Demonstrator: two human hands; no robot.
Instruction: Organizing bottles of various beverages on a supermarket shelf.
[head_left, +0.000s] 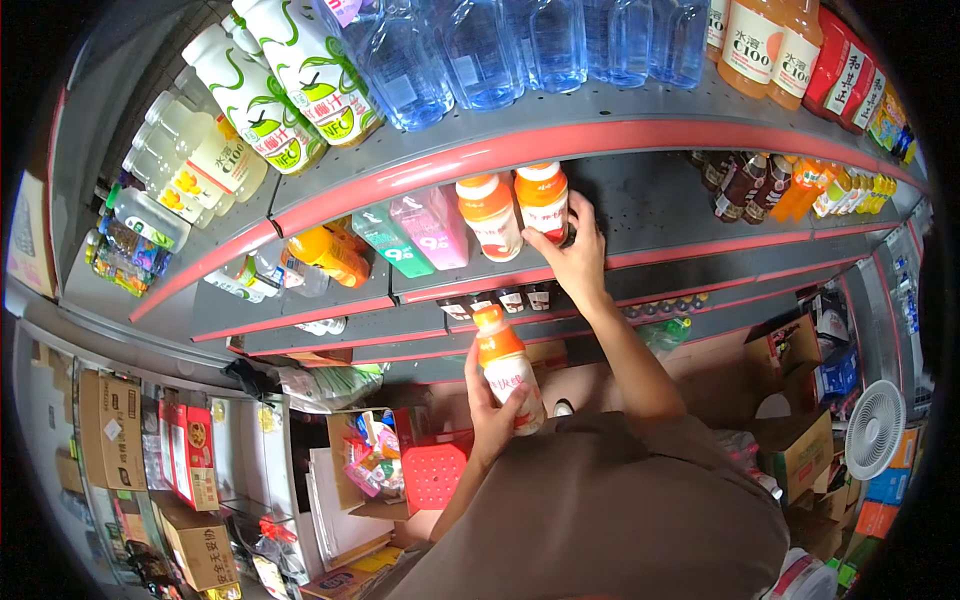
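Observation:
My left hand (493, 412) is wrapped around an orange-and-white drink bottle (511, 375), tilted and held in front of the shelves at waist height. Up on the middle shelf (645, 217), my right hand (574, 255) grips the lower part of a second orange-and-white bottle (542, 199), thumb on one side and fingers on the other. A matching bottle (490, 221) stands just left of it. Beyond that are a pink carton (429, 229) and a green carton (391, 238).
Large blue-tinted water bottles (480, 56) line the shelf above, behind its red edge strip (487, 157). Dark bottles (742, 187) sit farther right. A red plastic stool (436, 476) and an open carton of packets (379, 457) are on the floor. A white fan (875, 430) stands at right.

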